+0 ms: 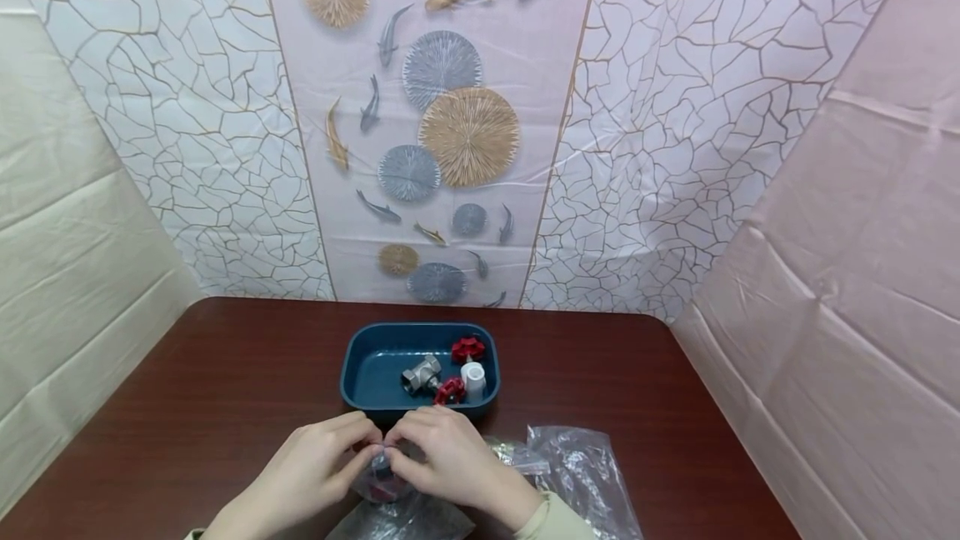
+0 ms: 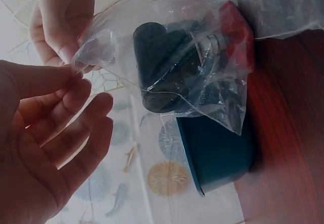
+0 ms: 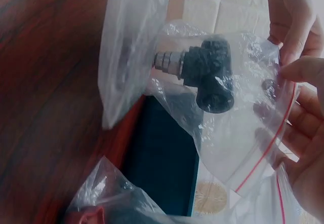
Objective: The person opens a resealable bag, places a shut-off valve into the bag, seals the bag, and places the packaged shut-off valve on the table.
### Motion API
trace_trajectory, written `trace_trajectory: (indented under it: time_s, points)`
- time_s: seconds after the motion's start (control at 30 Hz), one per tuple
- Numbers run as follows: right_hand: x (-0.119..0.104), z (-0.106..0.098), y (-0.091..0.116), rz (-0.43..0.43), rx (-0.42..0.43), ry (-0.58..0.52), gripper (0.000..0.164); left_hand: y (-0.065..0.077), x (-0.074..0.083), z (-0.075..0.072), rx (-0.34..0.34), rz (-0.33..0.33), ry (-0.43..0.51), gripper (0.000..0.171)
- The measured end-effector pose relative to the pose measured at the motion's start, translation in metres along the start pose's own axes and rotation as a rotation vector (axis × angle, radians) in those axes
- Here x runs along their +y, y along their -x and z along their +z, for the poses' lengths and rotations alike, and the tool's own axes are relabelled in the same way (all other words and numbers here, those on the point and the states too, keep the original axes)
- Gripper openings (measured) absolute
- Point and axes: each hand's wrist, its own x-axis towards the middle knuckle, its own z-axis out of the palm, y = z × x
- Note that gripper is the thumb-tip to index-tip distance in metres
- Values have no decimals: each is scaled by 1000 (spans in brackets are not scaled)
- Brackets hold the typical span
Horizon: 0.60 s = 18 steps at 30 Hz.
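A clear zip-lock bag (image 3: 243, 143) with a red seal line hangs between both hands just in front of the blue tray. Inside it is a dark valve (image 3: 210, 77) with a metal stem; its red handle (image 2: 238, 36) shows through the plastic in the left wrist view. My left hand (image 1: 318, 457) pinches the bag's top edge between thumb and index finger, the other fingers loosely bent. Close beside it, my right hand (image 1: 450, 452) pinches the same edge, fingertips almost meeting the left ones.
The blue tray (image 1: 348, 369) holds a silver valve (image 1: 422, 374) with a red handwheel (image 1: 450, 391), another red handwheel (image 1: 468, 348) and a white fitting (image 1: 474, 378). Clear plastic bags (image 1: 585, 473) lie right of the hands on the brown table (image 1: 247, 365). A patterned cloth hangs behind.
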Motion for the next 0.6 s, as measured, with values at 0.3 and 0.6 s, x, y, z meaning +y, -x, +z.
trace_trajectory:
  time_s: [0.3, 0.6]
  points:
    - [-1, 6, 1, -15, 72, -6, 5, 0, 1, 2, 8, 21, -44, 23]
    - [2, 5, 2, -113, 129, 107, 9, 1, 2, 2, 100, 100, -168, 24]
